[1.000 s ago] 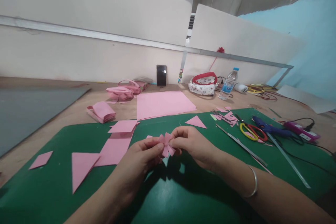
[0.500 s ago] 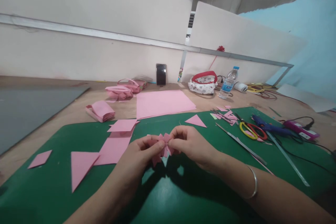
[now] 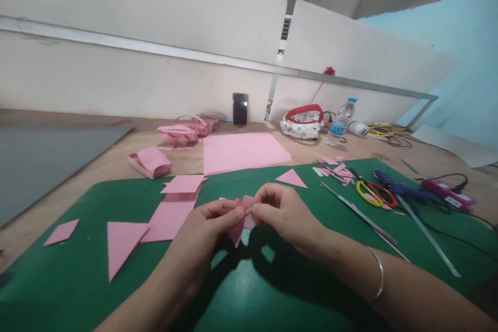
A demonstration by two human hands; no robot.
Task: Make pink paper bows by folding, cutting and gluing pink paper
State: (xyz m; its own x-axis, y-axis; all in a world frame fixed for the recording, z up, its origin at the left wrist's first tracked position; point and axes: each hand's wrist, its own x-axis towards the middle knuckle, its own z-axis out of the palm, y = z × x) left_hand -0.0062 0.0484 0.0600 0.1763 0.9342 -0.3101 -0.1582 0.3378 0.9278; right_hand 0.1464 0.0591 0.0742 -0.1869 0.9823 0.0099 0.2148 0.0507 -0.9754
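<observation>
Between my two hands, just above the green cutting mat (image 3: 241,295), is a small folded pink paper piece (image 3: 236,232) with pointed, petal-like parts. My left hand (image 3: 212,225) pinches its left side between thumb and fingers. On the other side, my right hand (image 3: 280,212) is closed in a pinch at the paper's right edge. Fingers hide much of the piece, so its full shape does not show. A pink paper triangle (image 3: 291,178) lies beyond my right hand. Left of my left hand are a larger pink triangle (image 3: 123,244) and pink paper sheets (image 3: 171,218).
Scissors (image 3: 375,194), a blue glue gun (image 3: 404,187), a glue stick (image 3: 431,241) and tweezers (image 3: 356,210) lie on the right. Behind are a pink paper stack (image 3: 245,151), a phone (image 3: 240,109), a pouch (image 3: 302,124), a water bottle (image 3: 341,122) and folded pink paper bags (image 3: 151,162).
The pink paper piece has turned between my fingers, showing fewer of its points now. Both hands remain in nearly the same place, still pinching. The view has shifted slightly.
</observation>
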